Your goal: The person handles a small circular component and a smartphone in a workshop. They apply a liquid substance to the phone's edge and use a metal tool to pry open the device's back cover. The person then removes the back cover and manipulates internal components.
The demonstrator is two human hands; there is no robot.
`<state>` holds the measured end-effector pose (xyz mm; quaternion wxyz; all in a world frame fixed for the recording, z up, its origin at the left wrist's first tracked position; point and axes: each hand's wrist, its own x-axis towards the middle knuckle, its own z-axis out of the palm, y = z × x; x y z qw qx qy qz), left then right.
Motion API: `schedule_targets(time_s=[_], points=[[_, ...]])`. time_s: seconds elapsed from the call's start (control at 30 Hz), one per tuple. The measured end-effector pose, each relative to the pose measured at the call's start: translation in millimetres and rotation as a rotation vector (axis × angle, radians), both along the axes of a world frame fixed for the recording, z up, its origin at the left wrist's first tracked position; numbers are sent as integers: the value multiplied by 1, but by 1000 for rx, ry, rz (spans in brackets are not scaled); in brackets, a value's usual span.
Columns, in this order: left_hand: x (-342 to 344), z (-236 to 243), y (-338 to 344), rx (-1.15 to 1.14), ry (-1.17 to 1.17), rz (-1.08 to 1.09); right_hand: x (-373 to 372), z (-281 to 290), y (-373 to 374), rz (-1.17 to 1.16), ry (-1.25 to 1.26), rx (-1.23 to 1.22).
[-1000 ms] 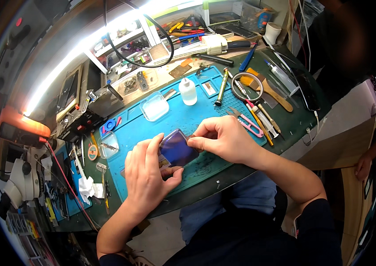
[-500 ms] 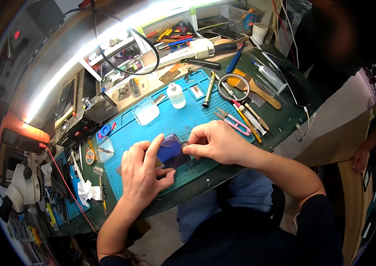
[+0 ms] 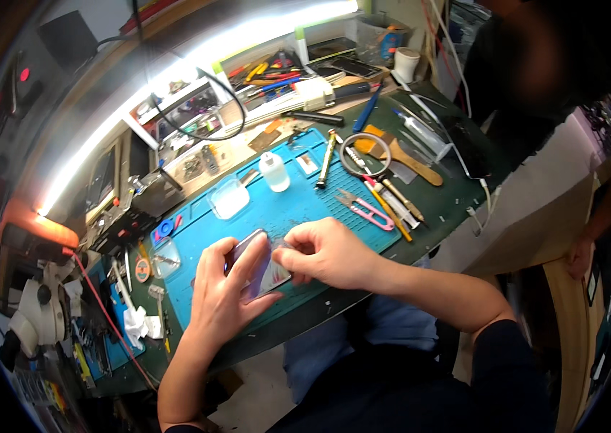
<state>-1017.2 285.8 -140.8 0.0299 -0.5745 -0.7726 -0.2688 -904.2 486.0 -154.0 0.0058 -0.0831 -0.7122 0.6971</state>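
Observation:
A phone-sized flat slab [image 3: 275, 277] with a glossy, reflecting face is held tilted above the blue work mat [image 3: 302, 206]. My left hand [image 3: 215, 299] grips it along its left side, fingers over the upper part and thumb low down. At its right edge, my right hand [image 3: 331, 252] is closed in a pinch; whatever is between those fingertips is too small and covered to make out. Pink-handled thread snips [image 3: 374, 214] lie on the mat right of my right hand. Beyond the hands stand a clear squeeze bottle [image 3: 274, 175] and a square plastic dish [image 3: 229, 199].
A tape ring [image 3: 389, 156], a wooden-handled brush [image 3: 419, 167] and syringes lie at the right. An orange-cased meter [image 3: 49, 234] and a white microscope [image 3: 40, 307] stand at the left. Another person's hand [image 3: 581, 260] is at the far right.
The slab has been tilted, its face turning from dark blue to a pale reflection. Both hands sit slightly lower and left in the picture; the whole view has shifted too.

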Motion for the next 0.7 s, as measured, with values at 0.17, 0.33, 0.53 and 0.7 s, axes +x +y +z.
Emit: schedule_targets(time_s=[0.17, 0.33, 0.53, 0.7], points=[[5, -1, 7, -61, 145, -159, 20, 9, 15, 102, -96, -2], [8, -3, 12, -44, 182, -101, 60, 20, 74, -240, -44, 337], [-1, -15, 13, -46, 202, -29, 80, 20, 93, -469, 20, 1013], [-5, -33, 12, 14, 237, -50, 42, 50, 47, -444, 400, 941]])
